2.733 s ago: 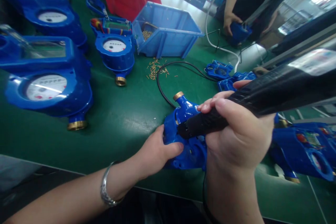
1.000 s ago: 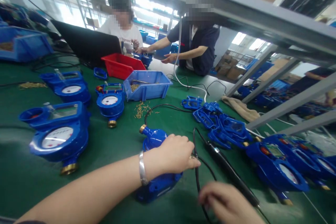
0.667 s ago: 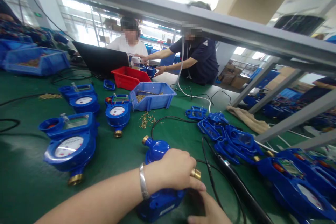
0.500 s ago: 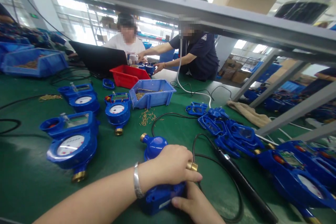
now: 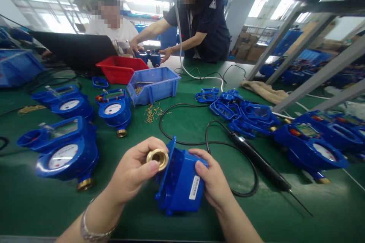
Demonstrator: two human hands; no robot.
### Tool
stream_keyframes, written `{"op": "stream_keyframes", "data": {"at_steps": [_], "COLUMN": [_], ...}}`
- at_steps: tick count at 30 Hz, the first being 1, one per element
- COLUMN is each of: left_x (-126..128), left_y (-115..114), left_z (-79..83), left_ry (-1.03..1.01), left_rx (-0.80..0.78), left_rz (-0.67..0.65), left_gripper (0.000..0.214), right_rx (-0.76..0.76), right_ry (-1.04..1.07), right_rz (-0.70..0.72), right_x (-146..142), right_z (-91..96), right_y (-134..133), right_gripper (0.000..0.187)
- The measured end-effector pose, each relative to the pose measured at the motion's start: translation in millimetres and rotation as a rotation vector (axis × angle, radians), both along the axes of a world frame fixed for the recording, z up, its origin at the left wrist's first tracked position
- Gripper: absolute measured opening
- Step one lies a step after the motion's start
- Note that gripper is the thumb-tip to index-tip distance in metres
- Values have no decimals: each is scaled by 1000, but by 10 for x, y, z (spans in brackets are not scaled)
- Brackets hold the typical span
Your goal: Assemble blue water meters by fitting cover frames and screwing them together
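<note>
Both hands hold a blue water meter (image 5: 181, 190) tilted up off the green tabletop, with its side bearing a white barcode label (image 5: 194, 188) towards me. My left hand (image 5: 129, 172) grips it at the brass threaded pipe end (image 5: 157, 158), thumb across the rim. Around the right edge of the blue housing my right hand (image 5: 213, 178) is closed, its thumb on top. The meter's dial is out of sight. To the left stand several more meters with white dials, the nearest a large blue meter (image 5: 64, 155) with a brass end.
A black electric screwdriver (image 5: 259, 159) with its cable lies to the right. Blue cover frames (image 5: 228, 108) and more meters (image 5: 319, 146) lie beyond it. Ahead are loose brass screws (image 5: 152, 113), a blue bin (image 5: 154, 87) and a red bin (image 5: 122, 70). Two people work across the table.
The meter has turned over in my hands, so its brass end and label now face me. My left hand has drawn back to its left side. The view has shifted downward.
</note>
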State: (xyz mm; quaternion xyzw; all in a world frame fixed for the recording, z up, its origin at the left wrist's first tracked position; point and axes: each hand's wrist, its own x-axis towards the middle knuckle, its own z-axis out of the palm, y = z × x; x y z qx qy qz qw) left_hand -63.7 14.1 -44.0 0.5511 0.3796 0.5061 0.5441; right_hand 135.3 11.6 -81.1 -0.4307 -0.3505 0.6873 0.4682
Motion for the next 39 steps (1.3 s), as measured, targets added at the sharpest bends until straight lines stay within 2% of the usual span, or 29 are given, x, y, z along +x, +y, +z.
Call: {"op": "stream_keyframes", "data": {"at_steps": [4,10,17,24,30,32,36,39], "left_x": [-7,-9,28,162,235,250,332,416], "left_y": [-104,-173,-144,-67,-34,-27,4,-3], "left_z": [-79,-98,-75,-10,41,70,126,92], "left_ry": [-52,-63,-30,91,168,171,252,196], "left_rx": [35,38,49,84,130,137,187,178], "left_rz": [25,40,31,-28,-84,-121,-237,-194], "left_gripper": [25,25,24,29,27,28,27,24], "right_rx": [-51,-57,-75,-101,-78,-50,101,76], "right_ry": [-15,-26,-25,-47,-70,-141,-415,-444], "right_rz": [28,27,20,9,-4,36,210,232], "right_x": [18,17,-4,-35,-3,57,207,277], "right_z": [73,84,83,167,140,149,217,251], "right_y": [5,14,7,86,117,143,245,303], "right_gripper": [45,42,42,40,39,41,46,37]}}
